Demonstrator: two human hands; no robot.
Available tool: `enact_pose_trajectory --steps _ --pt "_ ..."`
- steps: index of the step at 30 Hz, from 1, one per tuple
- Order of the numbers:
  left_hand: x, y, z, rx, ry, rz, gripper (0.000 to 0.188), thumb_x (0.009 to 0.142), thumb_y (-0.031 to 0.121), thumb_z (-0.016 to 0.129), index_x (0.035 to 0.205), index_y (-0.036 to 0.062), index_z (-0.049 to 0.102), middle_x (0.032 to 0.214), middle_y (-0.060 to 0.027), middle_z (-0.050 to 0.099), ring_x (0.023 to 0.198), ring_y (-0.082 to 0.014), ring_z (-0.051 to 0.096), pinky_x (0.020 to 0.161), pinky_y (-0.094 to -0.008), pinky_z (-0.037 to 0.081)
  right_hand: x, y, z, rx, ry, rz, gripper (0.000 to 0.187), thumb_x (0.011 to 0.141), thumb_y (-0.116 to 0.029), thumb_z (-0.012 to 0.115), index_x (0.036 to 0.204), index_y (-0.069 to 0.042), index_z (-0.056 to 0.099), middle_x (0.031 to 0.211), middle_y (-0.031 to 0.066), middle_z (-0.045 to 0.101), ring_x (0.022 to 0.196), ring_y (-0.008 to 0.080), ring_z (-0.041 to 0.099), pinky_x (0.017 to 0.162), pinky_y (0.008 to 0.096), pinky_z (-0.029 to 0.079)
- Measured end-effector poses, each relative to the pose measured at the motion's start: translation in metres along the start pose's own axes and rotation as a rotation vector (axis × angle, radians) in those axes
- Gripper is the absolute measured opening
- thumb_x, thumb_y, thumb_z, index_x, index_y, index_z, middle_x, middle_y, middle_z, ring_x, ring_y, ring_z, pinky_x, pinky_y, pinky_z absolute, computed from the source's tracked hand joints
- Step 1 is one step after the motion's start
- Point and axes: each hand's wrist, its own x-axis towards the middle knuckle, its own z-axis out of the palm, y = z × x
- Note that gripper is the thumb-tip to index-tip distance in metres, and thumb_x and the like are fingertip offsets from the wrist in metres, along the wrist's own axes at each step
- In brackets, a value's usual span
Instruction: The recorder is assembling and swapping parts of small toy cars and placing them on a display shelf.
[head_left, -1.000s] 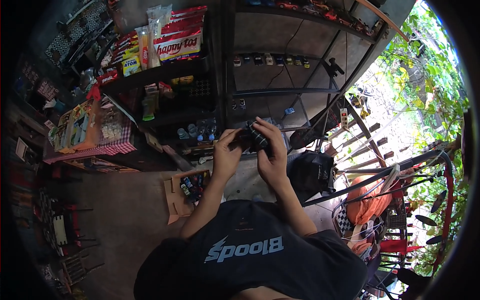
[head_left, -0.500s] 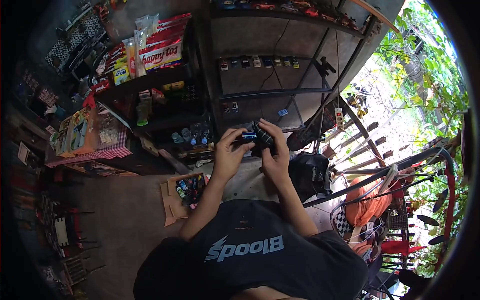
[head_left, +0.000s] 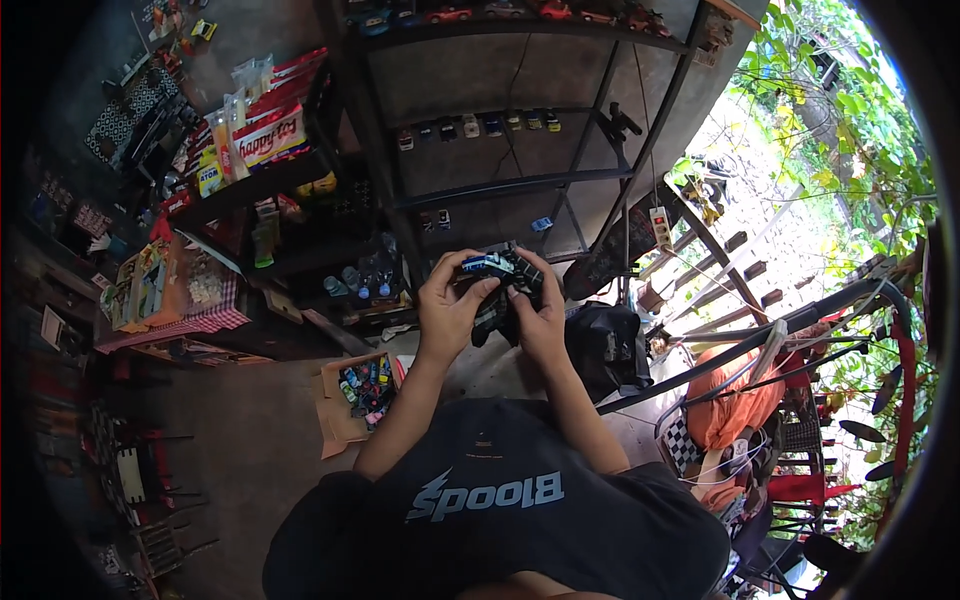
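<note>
Small blue-and-white toy car [head_left: 484, 264] beside a blackish object [head_left: 524, 268] of unclear shape, both in the hands [head_left: 446, 314]

The blue-and-white toy car [head_left: 484, 265] looks smooth and glossy – metal or plastic, I cannot tell which. The open box [head_left: 336, 410] is matt brown cardboard, the T-shirt [head_left: 480, 540] matt black cloth. Snack packets [head_left: 272, 137] gleam in slick plastic film – the black bag [head_left: 605, 350] has a wrinkled sheen. The checked tablecloth [head_left: 218, 308] looks like woven fabric.

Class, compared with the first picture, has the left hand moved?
Yes: judged against the dark shelf rack, the left hand sits farther right in view; the camera shifted too.
</note>
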Motion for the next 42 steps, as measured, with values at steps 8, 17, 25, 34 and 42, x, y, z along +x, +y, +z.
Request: enact_pose_trajectory --steps 8,17,25,34,42 --pt "-0.008 -0.02 0.034 0.0 -0.057 -0.166 0.033 0.083 -0.005 0.074 0.111 -0.0011 0.058 0.104 -0.0037 0.062 0.1 -0.0106 0.06 0.09 -0.0249 0.049 0.004 -0.011 -0.048 0.395 0.055 0.208 0.048 0.088 0.008 0.055 0.135 -0.003 0.052 0.12 0.0065 0.06 0.109 0.013 0.057 0.097 0.0258 0.043" --pt "-0.016 -0.026 0.063 0.721 -0.126 0.093 0.032 0.073 0.0 0.079 0.103 0.0015 0.068 0.1 -0.0065 0.063 0.096 -0.0142 0.059 0.084 -0.0268 0.047 0.003 -0.014 -0.087 0.131 0.008 -0.009 0.048 0.08 0.013 0.055 0.127 0.0 0.055 0.132 0.0143 0.057 0.13 0.0246 0.05 0.114 0.0365 0.03" --pt "-0.02 -0.023 0.056 0.284 0.05 -0.187 0.03 0.081 -0.005 0.073 0.109 -0.0023 0.063 0.101 -0.0031 0.062 0.095 -0.0109 0.06 0.084 -0.0246 0.049 0.001 0.018 -0.073 -0.004 -0.13 -0.06 0.05 0.08 0.013 0.053 0.128 -0.001 0.055 0.129 0.015 0.058 0.127 0.0252 0.052 0.11 0.0354 0.035" --pt "-0.047 -0.019 0.032 0.122 0.155 -0.205 0.03 0.081 -0.006 0.073 0.106 -0.0015 0.058 0.105 -0.0082 0.062 0.104 -0.0149 0.061 0.093 -0.0293 0.05 -0.03 0.022 -0.034 0.629 -0.068 0.589 0.052 0.086 0.008 0.058 0.135 -0.005 0.053 0.12 0.0074 0.061 0.108 0.016 0.059 0.098 0.0283 0.045" --pt "-0.06 0.004 -0.041 0.679 0.155 -0.057 0.031 0.071 0.0 0.08 0.099 0.0003 0.067 0.1 -0.0073 0.063 0.097 -0.0188 0.061 0.087 -0.0299 0.047 -0.03 -0.021 0.012 0.525 -0.129 0.439 0.052 0.085 0.011 0.054 0.135 -0.004 0.051 0.125 0.009 0.06 0.115 0.0183 0.058 0.1 0.0297 0.046"
